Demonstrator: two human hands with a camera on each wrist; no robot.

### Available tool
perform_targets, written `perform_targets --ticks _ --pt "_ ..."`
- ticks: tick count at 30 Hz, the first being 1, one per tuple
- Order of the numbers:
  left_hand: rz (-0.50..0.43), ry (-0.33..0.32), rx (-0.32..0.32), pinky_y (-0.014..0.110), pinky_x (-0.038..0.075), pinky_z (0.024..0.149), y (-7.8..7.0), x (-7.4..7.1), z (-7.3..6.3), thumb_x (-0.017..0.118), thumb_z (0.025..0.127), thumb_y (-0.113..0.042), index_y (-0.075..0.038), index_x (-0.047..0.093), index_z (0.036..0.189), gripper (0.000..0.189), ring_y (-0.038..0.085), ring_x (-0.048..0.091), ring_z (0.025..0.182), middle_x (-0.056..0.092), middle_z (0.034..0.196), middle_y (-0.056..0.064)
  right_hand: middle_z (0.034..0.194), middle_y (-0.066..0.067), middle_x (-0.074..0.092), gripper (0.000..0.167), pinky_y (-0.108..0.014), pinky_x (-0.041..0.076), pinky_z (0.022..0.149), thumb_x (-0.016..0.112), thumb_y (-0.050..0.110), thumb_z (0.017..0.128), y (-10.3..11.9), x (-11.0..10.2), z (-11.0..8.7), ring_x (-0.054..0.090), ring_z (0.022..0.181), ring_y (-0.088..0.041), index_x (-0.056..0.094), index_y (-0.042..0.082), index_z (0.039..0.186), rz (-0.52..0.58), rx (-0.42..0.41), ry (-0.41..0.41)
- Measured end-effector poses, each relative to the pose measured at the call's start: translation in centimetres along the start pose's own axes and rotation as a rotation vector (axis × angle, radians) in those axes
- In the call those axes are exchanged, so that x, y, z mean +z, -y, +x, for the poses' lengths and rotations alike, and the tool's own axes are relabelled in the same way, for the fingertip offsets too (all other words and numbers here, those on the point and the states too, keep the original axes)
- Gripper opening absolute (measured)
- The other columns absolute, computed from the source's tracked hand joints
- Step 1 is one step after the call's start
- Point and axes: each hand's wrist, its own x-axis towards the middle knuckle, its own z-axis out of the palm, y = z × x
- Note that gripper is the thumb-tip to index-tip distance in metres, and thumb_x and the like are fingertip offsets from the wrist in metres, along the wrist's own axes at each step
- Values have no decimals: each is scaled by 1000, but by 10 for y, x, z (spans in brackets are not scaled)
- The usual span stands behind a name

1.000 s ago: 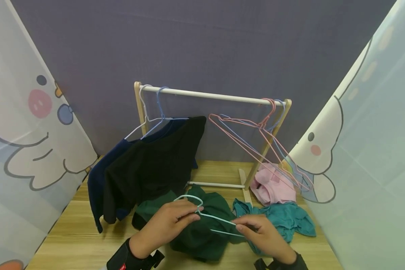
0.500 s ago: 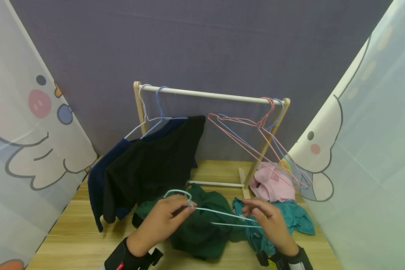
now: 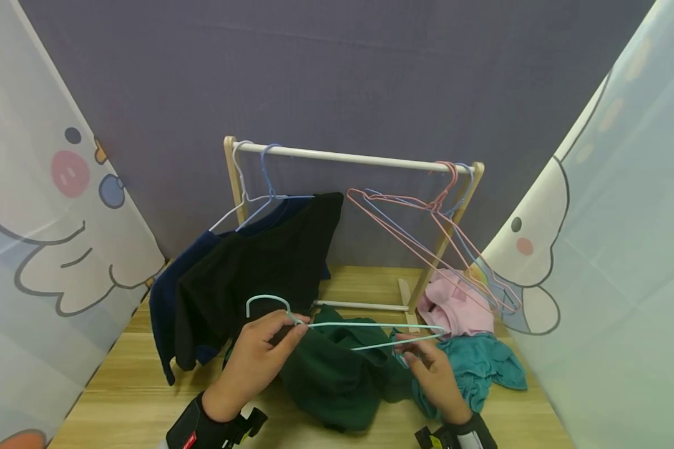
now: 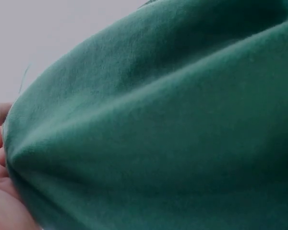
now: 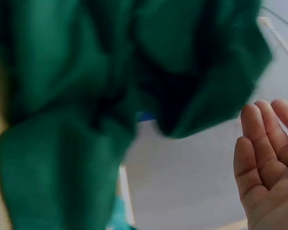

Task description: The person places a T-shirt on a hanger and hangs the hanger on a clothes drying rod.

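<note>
A mint-green clothes hanger (image 3: pixel 365 324) is held up in the head view, its hook pointing left. My left hand (image 3: pixel 266 346) pinches it just below the hook. Dark green garment fabric (image 3: pixel 342 380) hangs below and around the hanger. In the left wrist view that green cloth (image 4: pixel 158 134) fills most of the picture and draws to a point at the hand. My right hand (image 3: pixel 432 374) is beside the hanger's right end, near its lower bar. In the right wrist view its fingers (image 5: pixel 266 139) are extended beside the cloth, gripping nothing visible.
A small rack (image 3: pixel 348 158) stands behind. Black (image 3: pixel 253 268) and navy (image 3: pixel 168 299) garments hang at its left, pink and blue hangers (image 3: pixel 427 206) at its right. Pink cloth (image 3: pixel 455 305) and a teal garment (image 3: pixel 483 368) lie on the wooden table (image 3: pixel 118 399).
The hanger has risen and moved left with my left hand, turning nearly level. My right hand has let go of the hanger arm, first moving right, then slightly down and back left.
</note>
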Motion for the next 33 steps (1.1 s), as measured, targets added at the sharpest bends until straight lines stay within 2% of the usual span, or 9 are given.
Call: perform_targets --ticks 2,5,7,10,14,18,23,29,33 --pt "1 -12 -11 18 57 80 0 0 0 71 96 -2 -24 71 94 22 10 73 97 78 107 -3 125 -14 68 38 -21 51 97 67 -9 93 -8 8 -4 64 116 -11 66 2 130 -128 -9 28" --pt "5 -27 -23 17 57 80 0 1 0 71 96 -2 -24 72 95 22 10 73 97 78 107 -3 133 -15 65 54 -17 44 101 85 6 83 -16 20 -6 59 124 -15 66 16 132 -318 -14 18" --pt "13 -37 -29 17 56 83 0 1 -1 72 96 -2 -24 72 94 22 12 73 99 78 110 -3 135 -16 64 60 -12 40 104 90 8 78 -20 26 -4 59 125 -22 67 18 133 -388 -34 -3" --pt "15 -51 -49 17 55 88 1 3 -2 72 96 -3 -24 72 93 22 14 73 105 78 116 -2 131 -17 67 55 -10 38 107 86 -4 77 -22 34 2 61 122 -31 70 13 127 -426 -87 -49" --pt "-8 -80 -101 18 57 84 3 4 -4 71 97 -4 -23 74 95 20 12 73 103 77 118 0 117 -11 74 44 -9 42 102 76 -14 79 -24 39 7 67 112 -21 74 12 115 -402 -74 -125" --pt "-15 -123 -144 19 56 77 5 4 -4 71 97 -5 -22 74 95 18 7 72 94 77 111 -2 108 -7 77 35 -8 46 95 75 -11 85 -23 41 8 68 108 -5 76 11 112 -328 -14 -202" --pt "8 -168 -176 19 52 74 7 3 -3 71 97 -4 -20 73 95 16 3 68 88 77 105 -2 108 -16 75 29 -8 45 96 71 -15 87 -21 40 12 63 111 4 76 3 108 -251 -12 -244" --pt "44 -190 -223 19 49 72 9 0 -2 67 100 -6 -16 74 99 11 1 62 82 76 103 -2 106 -15 74 23 -10 49 86 65 -15 91 -8 35 19 64 102 6 75 1 105 -206 33 -299" --pt "62 -190 -229 19 49 70 12 -1 -4 66 101 -7 -14 73 99 10 1 60 80 75 101 -4 102 -1 75 20 -10 50 79 65 -15 91 2 29 25 64 93 6 75 -4 104 -211 46 -388"
